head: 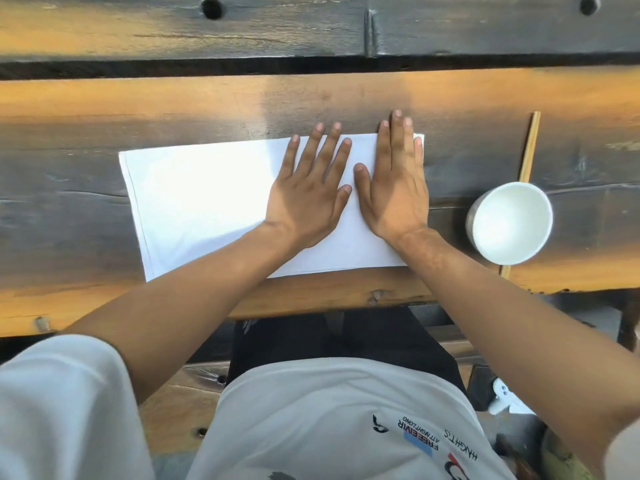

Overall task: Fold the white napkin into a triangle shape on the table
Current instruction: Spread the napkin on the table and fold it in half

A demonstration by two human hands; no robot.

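Observation:
The white napkin (197, 199) lies flat on the dark wooden table (69, 133) as a wide rectangle, its long sides running left to right. Both my hands press down on its right half. My left hand (308, 192) rests palm down, fingers spread, near the napkin's middle. My right hand (394, 181) lies flat beside it along the napkin's right edge, its fingertips reaching past the far edge. My thumbs almost touch. Neither hand holds anything.
A white bowl (509, 223) stands on the table just right of the napkin. A pair of wooden chopsticks (528, 150) lies behind and under the bowl. The table's near edge (329, 299) runs just below the napkin, with my lap beneath it.

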